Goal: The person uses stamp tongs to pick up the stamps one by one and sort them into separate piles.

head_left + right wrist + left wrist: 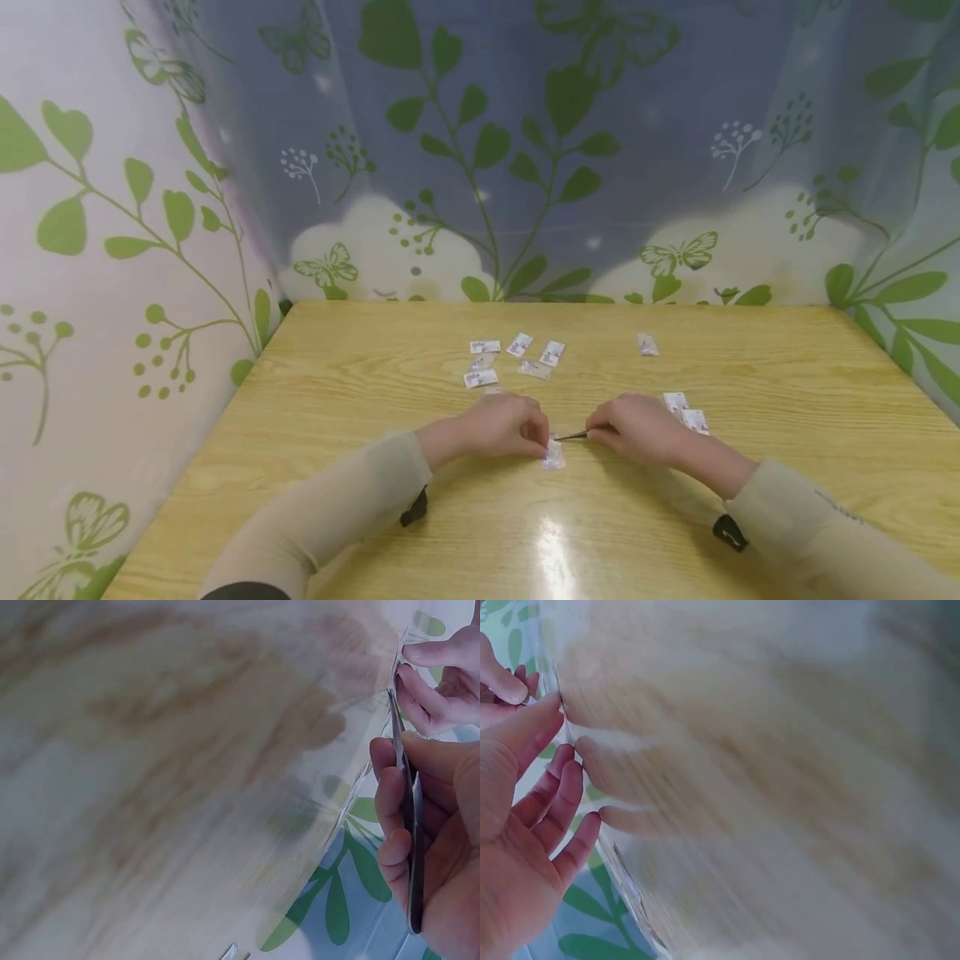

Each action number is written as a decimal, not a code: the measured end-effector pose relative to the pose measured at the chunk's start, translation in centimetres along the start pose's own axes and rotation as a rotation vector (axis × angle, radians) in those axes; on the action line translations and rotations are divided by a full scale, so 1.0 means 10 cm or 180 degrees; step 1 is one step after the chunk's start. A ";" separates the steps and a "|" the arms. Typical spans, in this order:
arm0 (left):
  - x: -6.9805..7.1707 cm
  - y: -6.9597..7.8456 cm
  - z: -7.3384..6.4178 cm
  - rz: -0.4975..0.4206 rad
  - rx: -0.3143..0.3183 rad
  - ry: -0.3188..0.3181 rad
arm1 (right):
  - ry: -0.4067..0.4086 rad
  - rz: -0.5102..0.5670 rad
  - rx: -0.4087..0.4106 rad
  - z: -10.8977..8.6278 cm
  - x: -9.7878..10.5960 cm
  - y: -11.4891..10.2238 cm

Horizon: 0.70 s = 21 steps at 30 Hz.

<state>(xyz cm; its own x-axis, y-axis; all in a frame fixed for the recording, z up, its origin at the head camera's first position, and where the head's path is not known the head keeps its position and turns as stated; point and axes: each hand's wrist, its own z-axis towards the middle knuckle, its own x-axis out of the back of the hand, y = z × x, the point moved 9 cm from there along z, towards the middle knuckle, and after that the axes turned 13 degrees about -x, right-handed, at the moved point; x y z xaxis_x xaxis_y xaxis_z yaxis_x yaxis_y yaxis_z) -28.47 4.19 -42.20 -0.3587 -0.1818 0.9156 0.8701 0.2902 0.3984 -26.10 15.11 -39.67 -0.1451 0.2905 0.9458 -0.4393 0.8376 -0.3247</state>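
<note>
On the tabletop (510, 500), between the two hands, is a small card (554, 457). The left hand (501, 423) pinches its top edge with thumb and finger, maybe to keep it from sliding. The other fingers of that hand fan out loosely, so they do not crowd the pinch. The right hand (636, 427) holds tweezers (574, 435), with the thumb on one side and fingers on the other. That looks like a good way to squeeze them. Their thin tips reach the card right beside the left fingers, perhaps because a fingertip is too fat for such fine work. I cannot tell if the tips are closed on it, or if the card is lifted a bit.

More cards (481, 379) lie in a loose bunch farther back, away from the work. Two cards (695, 421) overlap just past the right hand, and one card (647, 345) lies alone behind them
</note>
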 end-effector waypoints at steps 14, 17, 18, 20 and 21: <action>-0.01 -0.02 0.02 0.0080 0.0087 0.0013 | 0.0105 0.0019 0.0132 -0.09 -0.01 -0.13; -0.01 -0.02 0.01 0.0081 0.0095 0.0013 | 0.0138 0.0001 0.0139 -0.10 -0.01 -0.14; 0.00 -0.01 0.01 0.0077 0.0085 0.0015 | 0.0147 -0.0007 0.0134 -0.11 -0.01 -0.14; 0.00 0.00 0.01 0.0059 0.0056 0.0008 | 0.0153 -0.0011 0.0125 -0.11 -0.01 -0.14; 0.00 0.01 0.00 0.0023 0.0037 0.0007 | 0.0151 -0.0006 0.0116 -0.11 -0.02 -0.14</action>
<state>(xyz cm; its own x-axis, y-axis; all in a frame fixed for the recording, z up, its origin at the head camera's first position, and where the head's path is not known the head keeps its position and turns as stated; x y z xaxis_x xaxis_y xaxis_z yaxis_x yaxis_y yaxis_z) -28.43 4.22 -42.14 -0.3515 -0.1818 0.9184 0.8686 0.3025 0.3924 -24.46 14.44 -39.37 -0.1024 0.3114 0.9447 -0.4717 0.8210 -0.3217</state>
